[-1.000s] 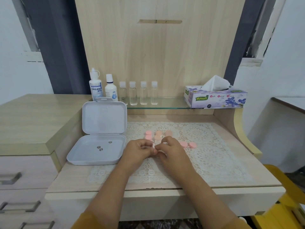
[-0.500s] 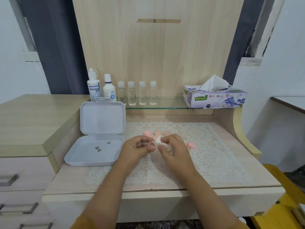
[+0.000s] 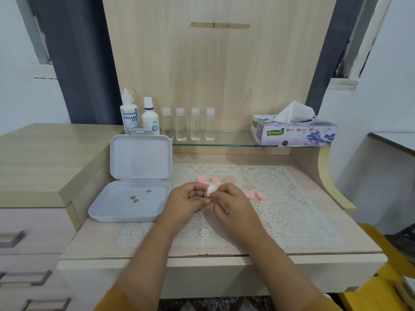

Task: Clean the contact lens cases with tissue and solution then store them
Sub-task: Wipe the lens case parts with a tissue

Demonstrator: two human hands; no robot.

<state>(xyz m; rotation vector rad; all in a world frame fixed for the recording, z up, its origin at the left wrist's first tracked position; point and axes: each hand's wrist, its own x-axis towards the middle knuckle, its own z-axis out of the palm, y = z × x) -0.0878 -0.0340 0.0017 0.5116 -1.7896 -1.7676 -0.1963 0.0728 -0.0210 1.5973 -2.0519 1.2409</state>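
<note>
Both hands, left [image 3: 188,202] and right [image 3: 229,204], pinching white tissue [image 3: 211,190] above lace-covered surface [image 3: 280,212]; pink caps [image 3: 255,195] right.

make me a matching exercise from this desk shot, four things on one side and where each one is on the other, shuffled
Things:
1. tissue box
2. Dream Eye bottle
3. white storage box
4. wad of tissue

Places:
A. pinched between the left hand and right hand
B. left end of the glass shelf
C. right end of the glass shelf
D. lying open, left of the lace mat

Pairs: 1-C, 2-B, 3-D, 4-A
</note>
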